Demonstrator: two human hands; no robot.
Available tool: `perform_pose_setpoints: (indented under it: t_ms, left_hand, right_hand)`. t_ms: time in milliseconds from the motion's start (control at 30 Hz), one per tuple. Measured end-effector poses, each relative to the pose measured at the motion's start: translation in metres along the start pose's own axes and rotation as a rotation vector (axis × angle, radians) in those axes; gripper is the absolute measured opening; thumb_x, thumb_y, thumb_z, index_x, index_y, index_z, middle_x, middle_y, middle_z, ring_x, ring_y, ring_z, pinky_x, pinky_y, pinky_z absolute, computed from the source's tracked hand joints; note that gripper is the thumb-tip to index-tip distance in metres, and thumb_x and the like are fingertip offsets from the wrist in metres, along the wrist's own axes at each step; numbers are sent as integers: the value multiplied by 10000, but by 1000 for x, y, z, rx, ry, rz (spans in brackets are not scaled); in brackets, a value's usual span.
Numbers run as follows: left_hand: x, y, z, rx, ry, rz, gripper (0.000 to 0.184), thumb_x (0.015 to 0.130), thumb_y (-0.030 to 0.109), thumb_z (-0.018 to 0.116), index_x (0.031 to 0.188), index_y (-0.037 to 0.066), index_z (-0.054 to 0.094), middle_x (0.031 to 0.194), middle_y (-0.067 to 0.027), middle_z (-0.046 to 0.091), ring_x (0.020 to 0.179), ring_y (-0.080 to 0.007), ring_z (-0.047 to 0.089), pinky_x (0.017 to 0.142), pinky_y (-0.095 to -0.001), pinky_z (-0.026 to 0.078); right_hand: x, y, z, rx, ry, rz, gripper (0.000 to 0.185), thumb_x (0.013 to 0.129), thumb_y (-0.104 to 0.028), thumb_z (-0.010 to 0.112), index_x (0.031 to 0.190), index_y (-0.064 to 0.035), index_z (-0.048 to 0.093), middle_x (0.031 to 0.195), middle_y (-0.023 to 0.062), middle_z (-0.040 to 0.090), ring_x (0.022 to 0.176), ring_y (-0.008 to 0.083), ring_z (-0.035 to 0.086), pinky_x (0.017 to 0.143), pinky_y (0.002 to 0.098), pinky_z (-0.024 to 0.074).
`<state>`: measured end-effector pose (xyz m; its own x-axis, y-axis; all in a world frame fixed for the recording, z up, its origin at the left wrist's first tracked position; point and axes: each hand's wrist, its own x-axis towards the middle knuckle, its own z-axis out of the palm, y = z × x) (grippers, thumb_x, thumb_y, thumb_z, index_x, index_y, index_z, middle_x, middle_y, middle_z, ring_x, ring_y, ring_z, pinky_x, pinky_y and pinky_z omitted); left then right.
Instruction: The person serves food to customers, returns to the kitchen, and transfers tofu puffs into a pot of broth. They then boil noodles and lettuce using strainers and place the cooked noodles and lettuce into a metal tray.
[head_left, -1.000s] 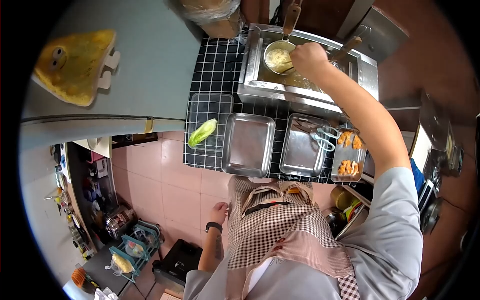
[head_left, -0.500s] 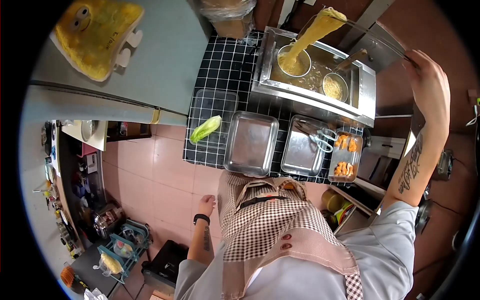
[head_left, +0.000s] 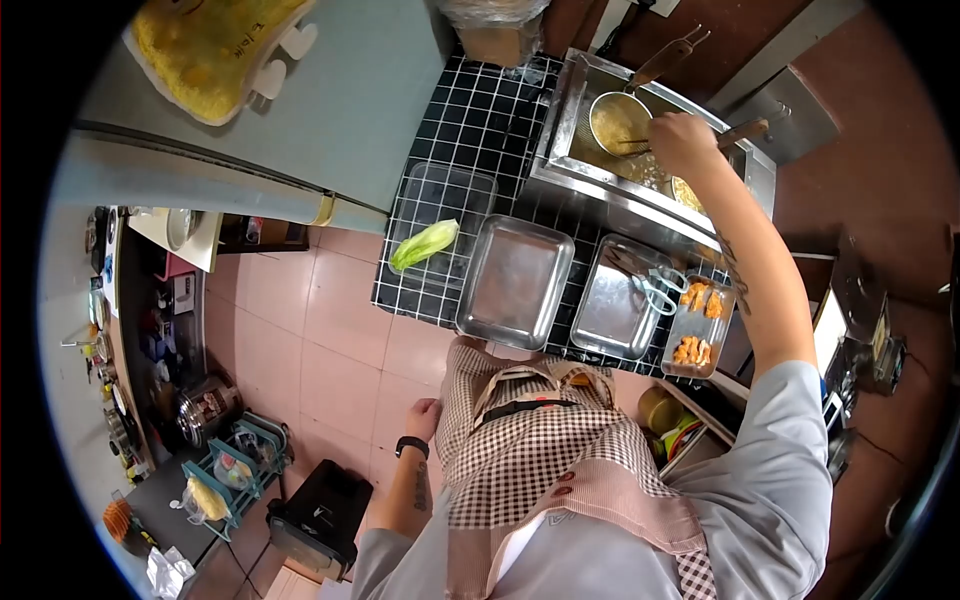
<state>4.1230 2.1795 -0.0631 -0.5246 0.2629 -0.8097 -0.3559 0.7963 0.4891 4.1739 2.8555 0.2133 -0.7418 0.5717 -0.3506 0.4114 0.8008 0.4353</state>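
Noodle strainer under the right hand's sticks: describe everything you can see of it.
The noodle strainer is round, with a pale, metallic-looking rim and a brown, wood-like handle slanting up and right in the picture, ending in thin metal prongs. It sits toward the left end of the steel cooker, its mouth facing up, with yellowish noodles inside. Thin sticks from the right hand reach over its right side; whether that hand touches the rim cannot be told.

Right hand (head_left: 685, 142) holds chopsticks (head_left: 635, 154) in strainer (head_left: 608, 103) of noodles (head_left: 618, 127); left hand (head_left: 423, 418) beside checked apron (head_left: 530, 450).
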Motion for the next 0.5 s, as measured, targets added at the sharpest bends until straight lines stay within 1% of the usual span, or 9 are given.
perform_pose_setpoints:
  t_ms: [33,100,133,167,200,267,367,433,500]
  left_hand:
    - [-9,5,1,48,-4,1,269,943,214,642,1058,-25,683,872,-82,705,752,-152,652,655,-291,531]
    - [-10,11,4,-49,-2,-25,265,937,208,641,1055,-25,686,863,-74,707,741,-145,649,652,-292,529]
    - [-8,9,4,-73,-13,-24,267,936,211,639,1056,-23,687,860,-75,707,741,-145,651,653,-294,531]
    - [-5,3,4,-94,-27,-26,270,935,213,638,1057,-22,688,857,-75,708,741,-145,652,654,-296,533]
    - [4,-7,1,10,-36,-10,287,937,229,632,1067,-21,686,862,-86,711,754,-157,665,657,-308,543]
    - [25,-20,-2,-53,-40,-7,299,937,240,633,1072,-21,685,860,-92,711,757,-167,672,654,-313,545]
    - [27,2,-10,-80,-28,-30,332,934,261,637,1105,-23,663,927,-99,714,821,-178,694,644,-313,541]
    - [32,15,-17,-46,-22,-18,332,939,257,634,1118,-22,653,953,-100,711,836,-179,693,650,-306,539]
    - [33,29,-21,-48,-6,7,325,942,253,632,1115,-22,654,950,-100,710,830,-182,691,652,-305,538]
  right_hand:
    - [4,-1,8,-25,7,-52,153,849,-123,600,869,-92,749,948,95,747,882,280,730,677,394,594]
    - [-18,10,-27,65,-38,15,154,842,-112,598,863,-84,747,933,100,745,885,284,727,697,386,595]
    - [-28,22,-31,-1,25,2,155,836,-104,594,852,-78,746,911,102,743,882,283,725,709,387,594]
    - [-38,50,-21,-73,135,-136,158,836,-106,589,842,-70,743,889,112,738,877,290,720,706,390,589]
    - [-58,65,-37,-22,135,-52,160,838,-110,584,845,-76,740,880,130,728,866,315,707,731,409,577]
    - [-116,66,-92,172,297,184,164,866,-132,587,916,-119,743,883,135,719,857,341,686,792,448,549]
    - [-173,87,-128,202,441,280,175,902,-170,603,992,-71,715,972,149,706,894,364,662,770,434,529]
    - [-195,94,-130,199,685,305,184,895,-177,629,1004,-52,707,996,153,708,900,366,667,771,420,530]
    - [-195,95,-121,230,697,358,198,890,-180,641,1027,-55,710,1013,154,707,907,366,668,779,414,532]
